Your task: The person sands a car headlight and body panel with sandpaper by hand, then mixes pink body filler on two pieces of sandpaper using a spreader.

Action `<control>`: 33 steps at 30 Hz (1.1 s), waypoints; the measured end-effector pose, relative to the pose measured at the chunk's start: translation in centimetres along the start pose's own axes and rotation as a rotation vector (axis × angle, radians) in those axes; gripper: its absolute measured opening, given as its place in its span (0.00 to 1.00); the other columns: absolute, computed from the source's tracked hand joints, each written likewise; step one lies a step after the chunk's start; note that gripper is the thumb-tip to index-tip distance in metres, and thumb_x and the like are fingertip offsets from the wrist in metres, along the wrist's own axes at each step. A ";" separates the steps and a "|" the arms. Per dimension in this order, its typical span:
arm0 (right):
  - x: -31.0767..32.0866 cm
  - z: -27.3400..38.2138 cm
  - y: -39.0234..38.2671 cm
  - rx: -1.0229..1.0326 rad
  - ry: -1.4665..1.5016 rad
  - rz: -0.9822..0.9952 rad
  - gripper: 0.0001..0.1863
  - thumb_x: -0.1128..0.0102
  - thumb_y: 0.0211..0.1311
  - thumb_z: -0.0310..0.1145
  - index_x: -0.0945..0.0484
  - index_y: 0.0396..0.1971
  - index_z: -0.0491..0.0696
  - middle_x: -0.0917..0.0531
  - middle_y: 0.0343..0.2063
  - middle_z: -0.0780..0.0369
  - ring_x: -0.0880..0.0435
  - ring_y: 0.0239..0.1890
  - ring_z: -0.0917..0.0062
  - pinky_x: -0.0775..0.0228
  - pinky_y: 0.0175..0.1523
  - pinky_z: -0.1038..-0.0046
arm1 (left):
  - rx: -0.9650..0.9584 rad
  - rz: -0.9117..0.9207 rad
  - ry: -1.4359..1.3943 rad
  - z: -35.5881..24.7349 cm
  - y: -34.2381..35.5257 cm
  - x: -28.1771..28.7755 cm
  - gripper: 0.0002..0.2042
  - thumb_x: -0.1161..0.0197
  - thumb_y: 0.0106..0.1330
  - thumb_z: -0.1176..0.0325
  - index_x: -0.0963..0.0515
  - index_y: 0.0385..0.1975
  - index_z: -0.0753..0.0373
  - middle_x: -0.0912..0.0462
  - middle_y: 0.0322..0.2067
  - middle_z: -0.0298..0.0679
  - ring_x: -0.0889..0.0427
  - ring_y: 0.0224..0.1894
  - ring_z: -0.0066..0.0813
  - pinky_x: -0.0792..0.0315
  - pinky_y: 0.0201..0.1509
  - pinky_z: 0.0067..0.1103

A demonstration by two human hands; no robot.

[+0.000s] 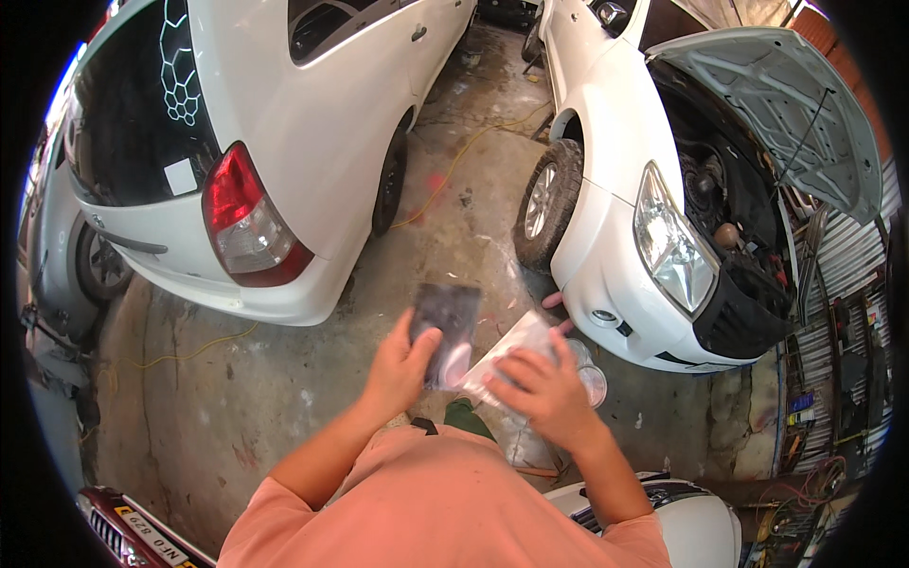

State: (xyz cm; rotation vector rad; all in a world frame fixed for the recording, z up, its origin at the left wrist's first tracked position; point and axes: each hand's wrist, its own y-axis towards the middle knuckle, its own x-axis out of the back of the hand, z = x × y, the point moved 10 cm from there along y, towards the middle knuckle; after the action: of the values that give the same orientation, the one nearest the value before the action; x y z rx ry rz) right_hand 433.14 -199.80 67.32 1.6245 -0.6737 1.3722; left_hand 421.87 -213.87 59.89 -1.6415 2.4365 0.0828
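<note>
In front of my waist, my left hand is closed on a dark, flat, glossy rectangular sheet, thumb on the near face. The sheet stands roughly upright, and its lower part looks paler and shiny. Beside it, my right hand grips a thin whitish sheet that slants down to the left. The whitish sheet's lower corner comes close to the dark sheet's lower edge; blur hides whether they touch. Whether the white sheet is paper, cloth or plastic cannot be made out.
A white van with a red-and-clear tail light stands at left. On the right, a white car has its hood up. Round containers sit on the concrete floor beyond my right hand. A yellow cord runs between the vehicles.
</note>
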 end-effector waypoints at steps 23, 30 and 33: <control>-4.0 -4.7 -1.4 -0.218 0.176 -0.073 0.27 0.39 0.57 0.28 0.20 0.58 0.63 0.26 0.60 0.58 0.29 0.64 0.55 0.41 0.68 0.41 | 0.302 -0.164 -0.599 3.8 -1.3 -0.1 0.17 0.46 0.75 0.70 0.34 0.60 0.68 0.22 0.52 0.44 0.19 0.51 0.28 0.23 0.56 0.27; -0.5 -0.5 0.3 -0.027 0.050 -0.155 0.24 0.37 0.55 0.28 0.17 0.52 0.64 0.22 0.56 0.69 0.26 0.61 0.68 0.42 0.71 0.45 | 0.061 -0.096 -0.363 0.9 -0.7 0.5 0.16 0.45 0.76 0.69 0.32 0.59 0.68 0.21 0.50 0.40 0.22 0.49 0.23 0.26 0.56 0.23; 1.0 0.4 1.7 0.006 0.045 -0.195 0.22 0.40 0.56 0.32 0.17 0.52 0.63 0.21 0.53 0.69 0.24 0.59 0.70 0.43 0.70 0.43 | 0.019 -0.090 -0.291 0.8 -0.5 0.6 0.16 0.45 0.76 0.69 0.31 0.59 0.69 0.20 0.49 0.39 0.22 0.49 0.22 0.27 0.56 0.23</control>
State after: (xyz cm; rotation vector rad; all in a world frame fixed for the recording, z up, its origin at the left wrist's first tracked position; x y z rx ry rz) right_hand 432.14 -200.77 68.70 1.6138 -0.4718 1.2663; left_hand 422.21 -214.53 59.04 -1.6026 2.1392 0.2648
